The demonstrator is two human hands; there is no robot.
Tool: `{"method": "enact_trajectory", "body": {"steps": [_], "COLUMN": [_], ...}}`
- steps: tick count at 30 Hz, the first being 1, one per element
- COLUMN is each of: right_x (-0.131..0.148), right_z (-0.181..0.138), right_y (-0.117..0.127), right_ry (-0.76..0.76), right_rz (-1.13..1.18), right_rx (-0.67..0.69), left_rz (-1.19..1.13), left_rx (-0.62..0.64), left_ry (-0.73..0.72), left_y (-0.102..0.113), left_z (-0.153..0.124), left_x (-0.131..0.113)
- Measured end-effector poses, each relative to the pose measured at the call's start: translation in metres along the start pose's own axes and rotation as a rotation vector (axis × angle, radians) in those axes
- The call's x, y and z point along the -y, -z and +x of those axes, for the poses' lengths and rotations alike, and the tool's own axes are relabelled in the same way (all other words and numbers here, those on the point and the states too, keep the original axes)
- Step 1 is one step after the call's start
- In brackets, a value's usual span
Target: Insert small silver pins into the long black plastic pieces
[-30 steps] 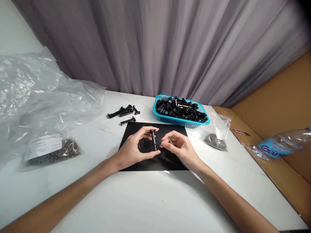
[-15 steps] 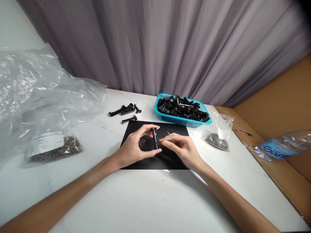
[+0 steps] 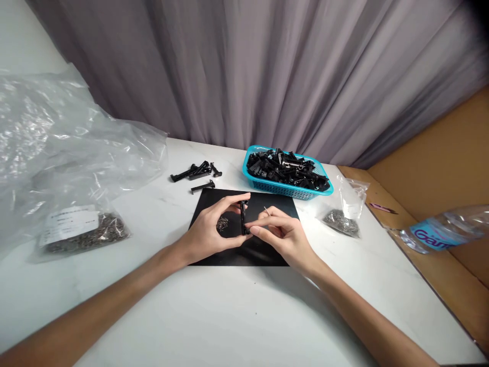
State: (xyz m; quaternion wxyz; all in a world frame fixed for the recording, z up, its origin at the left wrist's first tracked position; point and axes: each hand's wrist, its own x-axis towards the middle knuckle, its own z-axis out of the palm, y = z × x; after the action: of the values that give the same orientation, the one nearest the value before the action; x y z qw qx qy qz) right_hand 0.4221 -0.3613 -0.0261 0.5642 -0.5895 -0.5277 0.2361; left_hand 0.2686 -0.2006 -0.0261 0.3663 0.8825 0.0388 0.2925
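Upright above a black mat (image 3: pixel 271 252), a slim black plastic part (image 3: pixel 242 216) is held at its two ends between the thumb and fingers of my left hand (image 3: pixel 208 224). My right hand (image 3: pixel 284 229) is closed, its index finger and thumb pressed together against the lower end of the part. Whether a small piece lies between those fingertips is hidden. Out of the curled fingers of this hand sticks the tip of a thin, pale stick-like tool (image 3: pixel 266 210). A little pile of tiny metal pieces (image 3: pixel 222 223) lies on the mat, behind my left fingers.
A blue basket (image 3: pixel 288 192) heaped with black plastic parts stands behind the mat. Several more parts (image 3: pixel 198 172) lie at its left. Bags of small metal pieces (image 3: pixel 103 232) (image 3: pixel 340 221) flank the mat. At the right are a plastic bottle (image 3: pixel 439 234) and cardboard (image 3: pixel 431 137).
My right hand has moved left, and its fingertips now touch the black part. My left hand keeps its hold, with the part turned slightly.
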Motion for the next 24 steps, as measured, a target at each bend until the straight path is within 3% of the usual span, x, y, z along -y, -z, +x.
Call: {"method": "enact_trajectory", "body": {"steps": [11,21,24], "right_x": [-0.0035,-0.0044,-0.0028], "right_z": [-0.0047,-0.0053,-0.0046], "right_y": [-0.0068,-0.0022,-0.0007], "right_ry": [0.063,0.334,0.343], "right_rz": [-0.069,-0.286,-0.301], "right_rx": [-0.044,-0.009,-0.009], "left_rz": [-0.008,-0.033,-0.042], "left_rx": [-0.048,-0.071,-0.069], "left_ry": [0.021,0.073,0.073], "left_y": [-0.0009,0.0024,0.0017], "left_z": [-0.0008,0.0002,0.0002], "left_x": [0.0021,-0.0011,-0.0014]}}
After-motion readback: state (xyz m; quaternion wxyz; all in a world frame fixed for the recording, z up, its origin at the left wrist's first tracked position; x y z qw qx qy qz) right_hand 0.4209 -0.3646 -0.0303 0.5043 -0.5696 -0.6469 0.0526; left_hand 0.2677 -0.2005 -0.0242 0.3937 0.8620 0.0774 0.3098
